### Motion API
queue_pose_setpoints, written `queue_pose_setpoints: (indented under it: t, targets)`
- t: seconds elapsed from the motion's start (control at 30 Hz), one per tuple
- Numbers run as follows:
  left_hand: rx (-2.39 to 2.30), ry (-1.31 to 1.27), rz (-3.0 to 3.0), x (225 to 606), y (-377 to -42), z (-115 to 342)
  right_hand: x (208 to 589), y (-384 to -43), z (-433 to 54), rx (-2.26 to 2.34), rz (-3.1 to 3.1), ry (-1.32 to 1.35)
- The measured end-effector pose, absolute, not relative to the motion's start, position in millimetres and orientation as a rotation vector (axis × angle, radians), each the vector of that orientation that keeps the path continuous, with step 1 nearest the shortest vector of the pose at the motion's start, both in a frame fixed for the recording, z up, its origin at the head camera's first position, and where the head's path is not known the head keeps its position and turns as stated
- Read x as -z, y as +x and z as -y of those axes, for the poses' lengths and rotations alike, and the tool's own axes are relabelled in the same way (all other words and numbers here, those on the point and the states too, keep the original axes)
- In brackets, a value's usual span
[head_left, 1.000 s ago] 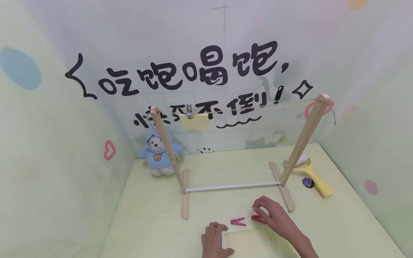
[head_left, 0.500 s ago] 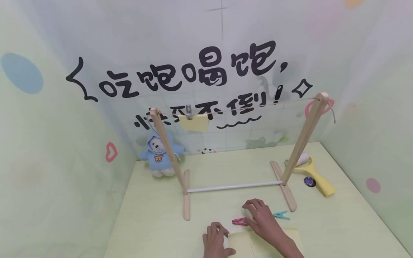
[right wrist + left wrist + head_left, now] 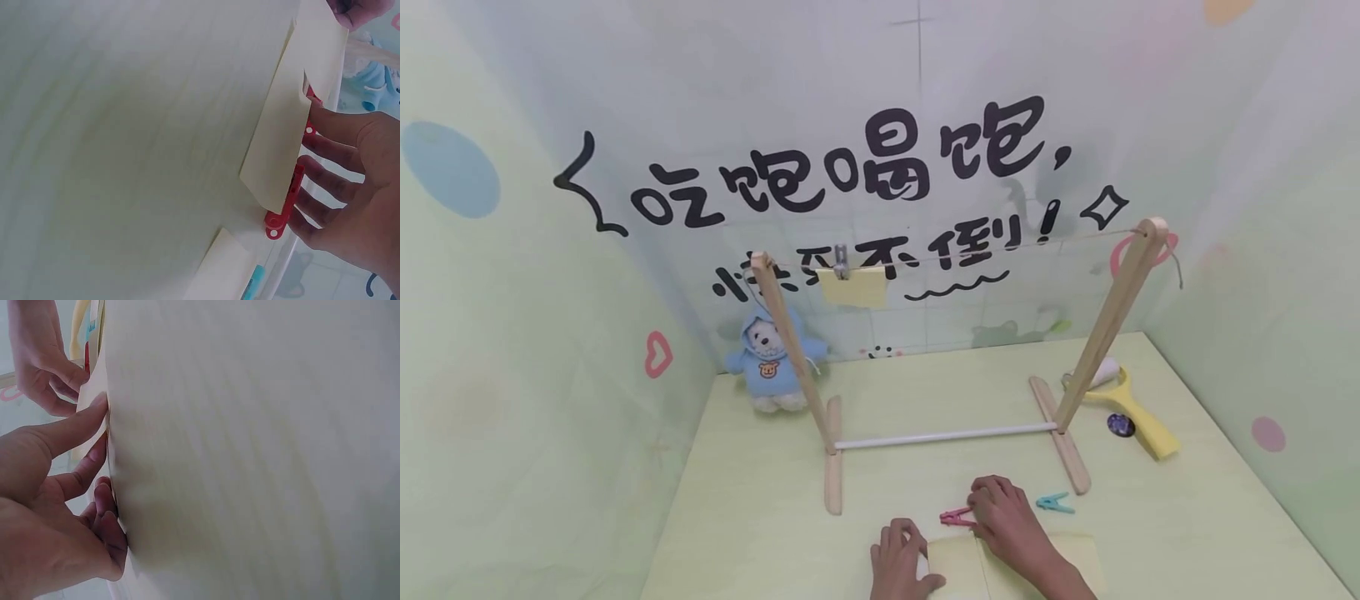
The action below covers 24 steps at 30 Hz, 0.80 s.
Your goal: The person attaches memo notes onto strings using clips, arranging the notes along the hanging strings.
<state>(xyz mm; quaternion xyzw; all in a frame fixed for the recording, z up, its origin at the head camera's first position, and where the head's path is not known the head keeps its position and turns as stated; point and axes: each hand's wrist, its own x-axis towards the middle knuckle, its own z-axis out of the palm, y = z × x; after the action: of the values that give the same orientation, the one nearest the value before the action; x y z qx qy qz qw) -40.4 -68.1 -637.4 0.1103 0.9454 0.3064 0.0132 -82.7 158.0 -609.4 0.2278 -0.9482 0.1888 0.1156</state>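
Note:
In the head view my left hand rests at the left end of pale yellow paper sheets, its thumb and index finger spread apart. My right hand has bent fingers over the sheets' far edge, beside a red clothespin. The right wrist view shows my thumb against the edge of the middle sheet, which is bent near its corner. Whether thumb and finger pinch sheet or clothespin is unclear. Another red clothespin lies by my lower fingers. A teal clothespin lies to the right.
A wooden stand holds a string on which a metal clip carries a yellow paper note. A white crossbar joins its feet. Around it are a blue-clad plush bear, a yellow-handled roller and a dark disc.
My right hand has moved left from beside the right-hand red clothespin, then slightly down to the sheets' far edge. The teal clothespin has come into sight. My left hand has barely moved.

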Motion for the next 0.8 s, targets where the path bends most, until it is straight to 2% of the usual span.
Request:
queue_pose_setpoints:
  t: [0.23, 0.53, 0.8]
  targets:
    - [-0.934, 0.365, -2.954, 638.5, -40.3, 68.1, 612.3, -81.2, -158.9, -0.550, 2.755, 0.664]
    - [-0.889, 0.358, -2.848, 630.6, -40.3, 68.0, 616.7, -83.6, -161.2, -0.707, 2.578, 0.656]
    - [-0.984, 0.383, -2.882, 639.7, -37.3, 66.7, 617.5, -84.1, -159.6, -0.943, 2.460, 0.665]
